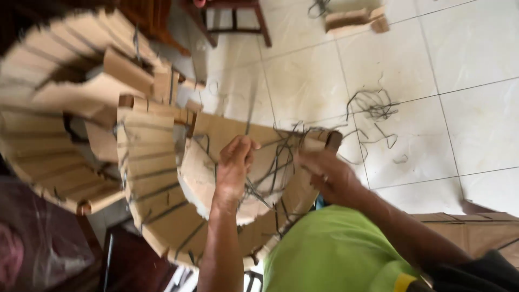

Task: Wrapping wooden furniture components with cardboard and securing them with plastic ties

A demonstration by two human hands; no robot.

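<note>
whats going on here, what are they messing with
A person in a green shirt works over a curved wooden piece made of slats bound with dark wire. The left hand pinches a strand of dark wire against the wood; the right hand, blurred, is at the piece's far edge. More curved slatted pieces are stacked to the left, and wire scraps lie on the white tiled floor.

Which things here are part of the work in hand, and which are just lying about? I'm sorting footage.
In hand: left hand, right hand, curved wooden slat piece, dark wire strands.

Lying about: stacked slat pieces, loose wire on the floor, wooden block, stool legs.
</note>
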